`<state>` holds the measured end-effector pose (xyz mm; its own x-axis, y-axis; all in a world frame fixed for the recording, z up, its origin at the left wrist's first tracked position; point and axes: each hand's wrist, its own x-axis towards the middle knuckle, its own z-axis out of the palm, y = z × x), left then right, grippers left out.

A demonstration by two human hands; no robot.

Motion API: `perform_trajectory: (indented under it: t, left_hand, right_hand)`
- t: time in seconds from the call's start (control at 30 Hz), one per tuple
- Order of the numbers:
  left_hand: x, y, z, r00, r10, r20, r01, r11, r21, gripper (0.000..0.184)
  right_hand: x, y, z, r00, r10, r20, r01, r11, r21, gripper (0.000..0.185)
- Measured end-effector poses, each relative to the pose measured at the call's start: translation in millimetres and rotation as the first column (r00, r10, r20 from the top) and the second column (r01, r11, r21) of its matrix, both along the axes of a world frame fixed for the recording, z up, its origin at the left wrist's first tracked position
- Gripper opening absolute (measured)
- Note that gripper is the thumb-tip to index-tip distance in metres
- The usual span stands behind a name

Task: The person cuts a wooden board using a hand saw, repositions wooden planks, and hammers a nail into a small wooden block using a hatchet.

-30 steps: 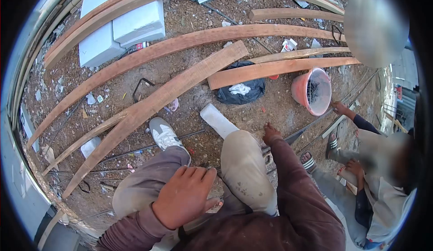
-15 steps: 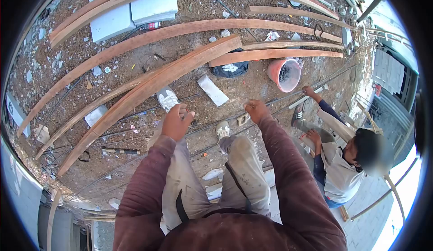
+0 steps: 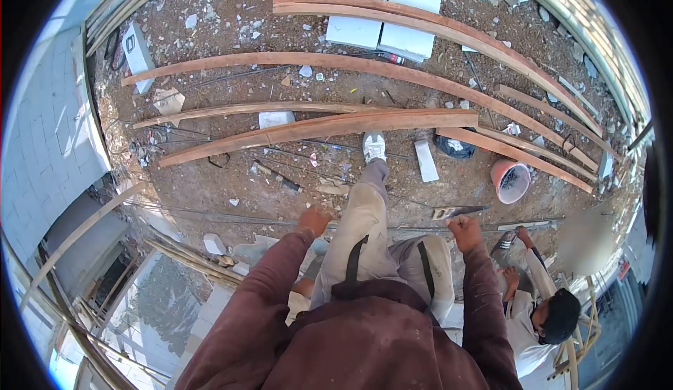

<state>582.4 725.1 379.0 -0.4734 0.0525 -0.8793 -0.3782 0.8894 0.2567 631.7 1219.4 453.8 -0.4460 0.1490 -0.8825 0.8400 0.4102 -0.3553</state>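
Observation:
My left hand (image 3: pixel 314 220) hangs in front of my left thigh, palm down, its fingers loosely apart with nothing visible in them. My right hand (image 3: pixel 465 233) is in front of my right knee with the fingers curled in toward the thumb; whether anything small is in it is hidden. Just beyond it a handsaw (image 3: pixel 458 212) with a wooden handle lies on the ground, seemingly untouched. A long wooden plank (image 3: pixel 315 129) lies ahead of my front shoe (image 3: pixel 374 146).
More long planks (image 3: pixel 336 60) lie across the rubble-strewn dirt. White boards (image 3: pixel 361 31), a reddish bucket (image 3: pixel 510 181), a black bag (image 3: pixel 456 146) and a white block (image 3: pixel 425 160) lie among them. Rods cross the ground near my feet. A person (image 3: pixel 540 320) sits low at right.
My view has swung left and I have stepped, one shoe now near the plank. My left hand has lowered and its fingers have loosened; the handsaw shows more fully. The seated person stays at right.

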Motion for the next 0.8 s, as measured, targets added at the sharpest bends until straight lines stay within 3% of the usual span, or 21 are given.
perform_trajectory:
  t: [0.03, 0.1, 0.17, 0.2, 0.27, 0.33, 0.4, 0.5, 0.63, 0.73, 0.8]
  left_hand:
    - [14.7, -10.8, 0.8, 0.998, -0.063, 0.008, 0.063, 0.998, -0.012, 0.044]
    - [20.0, -17.4, 16.3, 1.0, -0.017, -0.012, 0.016, 1.0, -0.02, 0.045]
    - [33.2, -22.7, 7.8, 0.996, -0.037, -0.081, 0.034, 0.999, -0.033, 0.043]
    - [21.7, -19.9, 11.9, 0.995, 0.063, -0.074, -0.065, 0.998, -0.016, 0.047]
    - [-8.4, -6.2, 27.0, 0.971, 0.237, -0.028, -0.235, 0.971, 0.046, 0.056]
    - [-34.9, 8.3, 28.7, 0.927, 0.374, -0.022, -0.369, 0.922, 0.117, 0.051]
    - [-49.3, 20.8, 19.7, 0.887, 0.456, -0.067, -0.438, 0.879, 0.186, 0.044]
    - [-70.7, 45.1, 38.5, 0.816, 0.576, -0.048, -0.539, 0.788, 0.298, 0.039]
    - [-68.2, 57.0, 44.7, 0.807, 0.582, -0.094, -0.522, 0.78, 0.345, 0.036]
    - [-47.7, 54.5, 41.6, 0.797, 0.586, -0.143, -0.532, 0.795, 0.292, 0.035]
    - [-26.4, 51.4, 36.7, 0.753, 0.643, -0.139, -0.585, 0.751, 0.306, 0.036]
  right_hand:
    - [-12.5, 0.1, 6.7, 0.999, 0.034, -0.034, -0.033, 0.999, 0.041, 0.036]
    - [-28.4, 3.0, 10.2, 0.979, 0.051, -0.197, -0.034, 0.996, 0.087, 0.042]
    - [-37.7, 12.8, 22.2, 0.973, 0.105, -0.207, -0.085, 0.991, 0.101, 0.041]
    - [-42.9, 20.3, 30.2, 0.97, 0.126, -0.21, -0.102, 0.987, 0.12, 0.041]
    - [-65.1, 15.8, 66.7, 0.999, 0.006, -0.053, 0.0, 0.994, 0.107, 0.04]
    - [-62.1, 26.3, 95.2, 0.994, -0.103, 0.024, 0.099, 0.984, 0.149, 0.039]
    - [-42.0, 44.5, 85.0, 0.986, -0.168, 0.002, 0.164, 0.966, 0.202, 0.039]
    - [-6.5, 72.5, 69.5, 0.977, 0.012, -0.212, 0.062, 0.939, 0.337, 0.037]
    - [10.6, 86.9, 65.6, 0.977, -0.119, -0.179, 0.16, 0.958, 0.238, 0.034]
    - [14.1, 95.4, 51.6, 0.956, 0.057, -0.286, 0.019, 0.966, 0.258, 0.033]
    - [5.9, 105.4, 41.0, 0.956, 0.072, -0.285, -0.013, 0.978, 0.207, 0.033]
